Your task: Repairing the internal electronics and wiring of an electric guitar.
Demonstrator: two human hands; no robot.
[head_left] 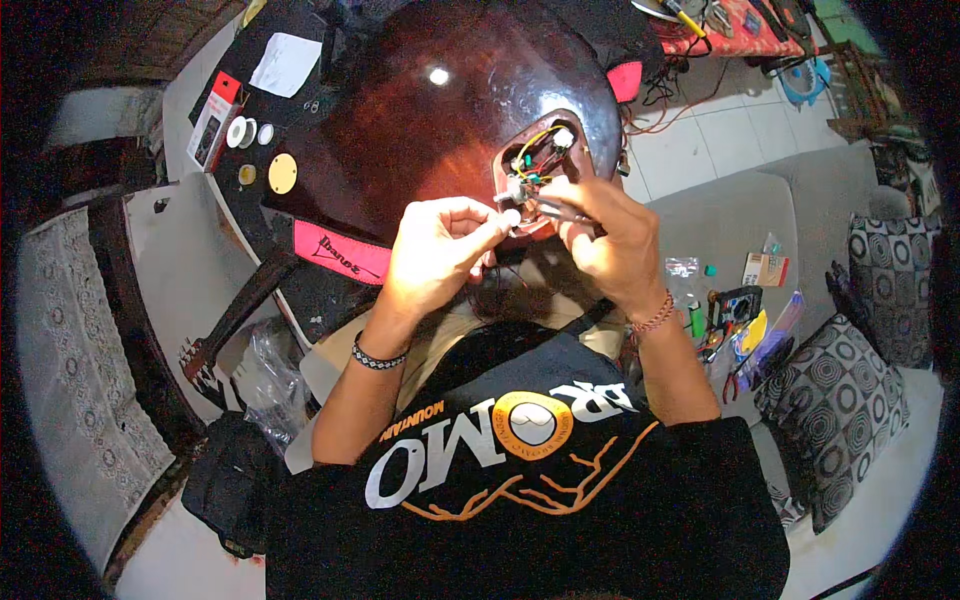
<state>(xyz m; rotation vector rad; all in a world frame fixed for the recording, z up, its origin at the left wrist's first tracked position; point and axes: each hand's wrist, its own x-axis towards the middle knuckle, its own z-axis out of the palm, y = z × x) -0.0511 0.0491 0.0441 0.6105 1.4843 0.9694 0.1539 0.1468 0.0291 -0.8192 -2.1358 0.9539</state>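
A glossy dark brown guitar body [400, 130] lies face down before me, its control cavity [497, 160] uncovered. Inside show yellow and red wires, green parts and round metal potentiometers [563, 138]. My left hand [445, 245] is closed in a pinch at the cavity's near edge, on a small pale round part [512, 217] whose kind I cannot make out. In my right hand [610, 240] is a slim dark tool [560, 209], perhaps tweezers or pliers, its tip pointing left toward the pinched part. Fingers partly hide the tip.
At the far left are a solder spool [236, 132], a red and white box [213, 120], white paper [286, 64] and a cream round cover [282, 173]. A pink strip [340, 251] lies beside the body. Hand tools [735, 315] and cushions [835, 400] are on the right sofa.
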